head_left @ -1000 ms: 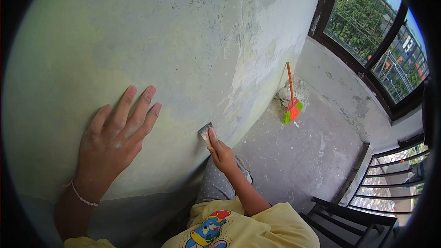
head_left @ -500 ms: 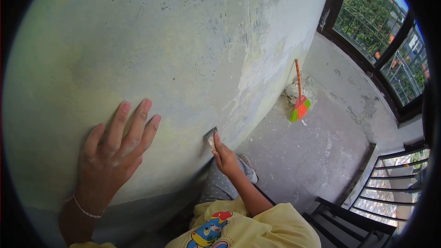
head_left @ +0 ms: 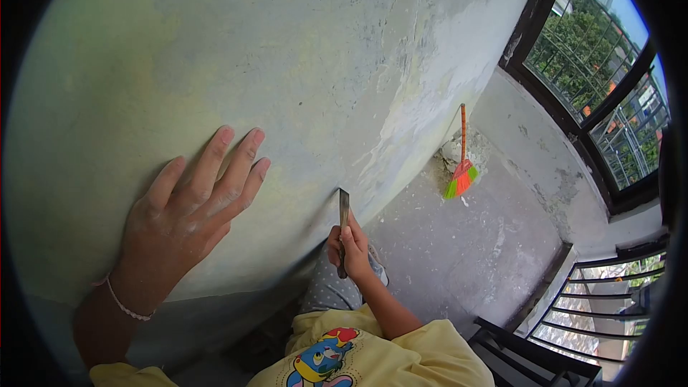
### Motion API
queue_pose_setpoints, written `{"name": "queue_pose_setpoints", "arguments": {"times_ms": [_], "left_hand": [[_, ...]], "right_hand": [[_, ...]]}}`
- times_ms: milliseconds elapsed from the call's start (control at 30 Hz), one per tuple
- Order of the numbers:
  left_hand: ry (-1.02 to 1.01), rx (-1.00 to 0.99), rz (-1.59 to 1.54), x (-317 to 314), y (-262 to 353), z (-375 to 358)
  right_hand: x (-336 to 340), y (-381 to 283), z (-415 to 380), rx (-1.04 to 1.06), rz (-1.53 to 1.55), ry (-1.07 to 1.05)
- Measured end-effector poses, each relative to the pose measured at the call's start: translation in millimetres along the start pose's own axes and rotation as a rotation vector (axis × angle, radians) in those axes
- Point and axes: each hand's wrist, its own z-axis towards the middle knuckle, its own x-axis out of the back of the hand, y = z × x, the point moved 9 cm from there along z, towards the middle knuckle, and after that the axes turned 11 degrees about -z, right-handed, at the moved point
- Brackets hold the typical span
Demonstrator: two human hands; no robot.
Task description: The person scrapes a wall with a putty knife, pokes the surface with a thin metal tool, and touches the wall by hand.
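Observation:
My left hand [head_left: 188, 209] rests against the painted wall [head_left: 236, 64], fingers spread and dusted white, with a thin bracelet at the wrist. Lower and to the right, my right hand [head_left: 352, 247] is closed around a scraper [head_left: 344, 208]. Its metal blade points up, the tip right at the wall's surface. Seen nearly edge-on, the scraper shows as a narrow strip, and its lower end pokes out below my fingers. Patches of worn, peeling paint [head_left: 390, 111] run down the wall just above the blade.
A broom [head_left: 462, 172] with orange and green bristles leans in the corner beside crumbled plaster [head_left: 451, 149]. The grey floor [head_left: 459, 244] is flecked with white. Dark-framed windows [head_left: 591, 111] stand at right, and a black slatted chair [head_left: 534, 355] is close at lower right.
The scraper has turned from showing its blade face to nearly edge-on, with more of its length visible. My left hand stays flat on the wall, and the view has shifted slightly.

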Motion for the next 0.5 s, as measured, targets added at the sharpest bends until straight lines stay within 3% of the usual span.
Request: {"name": "queue_pose_setpoints", "arguments": {"times_ms": [33, 67, 133, 500], "left_hand": [[0.004, 0.004, -0.001, 1.4, 0.4, -0.6], [-0.006, 0.005, -0.017, 1.2, 0.6, -0.3], [-0.010, 0.004, -0.031, 0.7, 0.9, 0.5], [-0.053, -0.019, -0.002, 1.8, 3.4, -0.6]], "right_hand": [[7.4, 0.3, 2.2, 0.027, -0.267, -0.027], [14.0, 5.0, 5.7, 0.030, -0.270, -0.023], [21.0, -17.9, 9.9, 0.278, -0.876, 0.114], [1.1, -17.0, 8.0, 0.361, -0.985, 0.098]]}}
